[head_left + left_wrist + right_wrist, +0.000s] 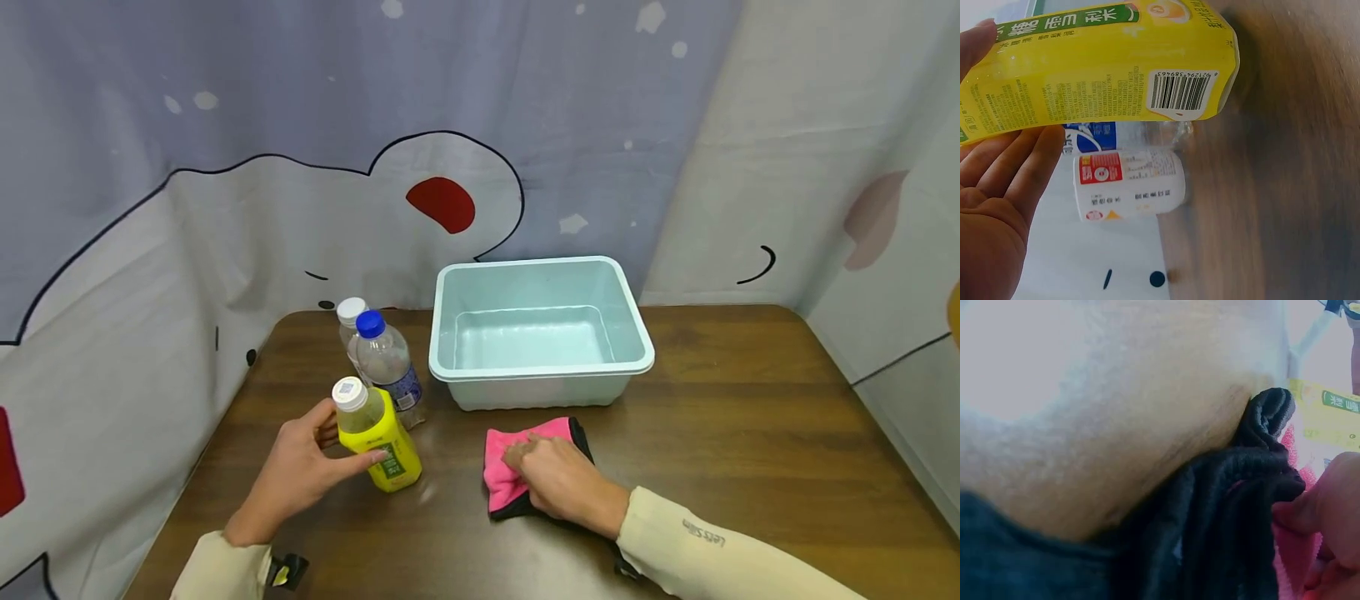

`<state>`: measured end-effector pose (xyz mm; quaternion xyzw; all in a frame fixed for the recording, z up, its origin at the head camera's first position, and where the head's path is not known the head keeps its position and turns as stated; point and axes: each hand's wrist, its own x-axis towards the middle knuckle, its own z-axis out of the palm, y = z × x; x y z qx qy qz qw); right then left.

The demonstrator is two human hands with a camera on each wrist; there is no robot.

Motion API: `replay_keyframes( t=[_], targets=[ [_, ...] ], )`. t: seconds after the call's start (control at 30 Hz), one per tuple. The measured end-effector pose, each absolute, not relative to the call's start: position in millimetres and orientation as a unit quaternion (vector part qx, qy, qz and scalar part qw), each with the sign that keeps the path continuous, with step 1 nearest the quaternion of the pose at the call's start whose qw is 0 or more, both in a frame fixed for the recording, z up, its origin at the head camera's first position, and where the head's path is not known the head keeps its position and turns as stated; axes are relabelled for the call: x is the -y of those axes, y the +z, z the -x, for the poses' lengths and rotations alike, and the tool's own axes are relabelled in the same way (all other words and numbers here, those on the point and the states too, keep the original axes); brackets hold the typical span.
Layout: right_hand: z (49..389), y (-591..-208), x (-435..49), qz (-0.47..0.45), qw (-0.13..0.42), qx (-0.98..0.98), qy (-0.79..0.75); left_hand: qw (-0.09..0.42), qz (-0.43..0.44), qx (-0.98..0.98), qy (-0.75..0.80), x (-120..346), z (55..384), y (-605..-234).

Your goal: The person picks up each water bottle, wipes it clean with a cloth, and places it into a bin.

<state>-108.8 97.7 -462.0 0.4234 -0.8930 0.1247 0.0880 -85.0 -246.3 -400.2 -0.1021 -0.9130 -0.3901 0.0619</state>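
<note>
My left hand [300, 467] grips a yellow-labelled drink bottle [390, 446] with a white cap, thumb across its front and the other fingers at its far side. In the left wrist view the bottle's label [1104, 69] shows a barcode, with the fingers against its lower side. Curled fingers of my right hand [558, 479] hold a pink cloth [502, 475] with black edging, low over the table. From the right wrist, the cloth's black edge [1222, 506] bunches up beside the thumb and fingers.
Behind the yellow bottle stand a clear bottle with a blue cap [386, 354] and a white-capped bottle [350, 317]. A pale green plastic tub [540, 387] sits at the back middle of the wooden table [735, 433]. A printed curtain [300, 233] hangs behind.
</note>
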Motion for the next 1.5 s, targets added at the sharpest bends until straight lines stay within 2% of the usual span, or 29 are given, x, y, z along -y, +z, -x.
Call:
replay_keyframes(
  t=[0.3, 0.6, 1.0, 1.5],
  targets=[
    [106, -453, -115, -0.404, 0.158, 0.879, 0.198, 0.056, 0.127, 0.895, -0.425, 233, 89, -403],
    [101, -436, -137, -0.41, 0.183, 0.865, 0.223, 0.044, 0.149, 0.89, -0.429, 220, 94, -404],
    [93, -413, -155, -0.396, 0.243, 0.852, 0.241, 0.042, 0.182, 0.878, -0.441, 201, 99, -406],
    [90, -396, -180, -0.386, 0.306, 0.82, 0.292, 0.017, 0.235, 0.849, -0.473, 157, 111, -410]
  ],
)
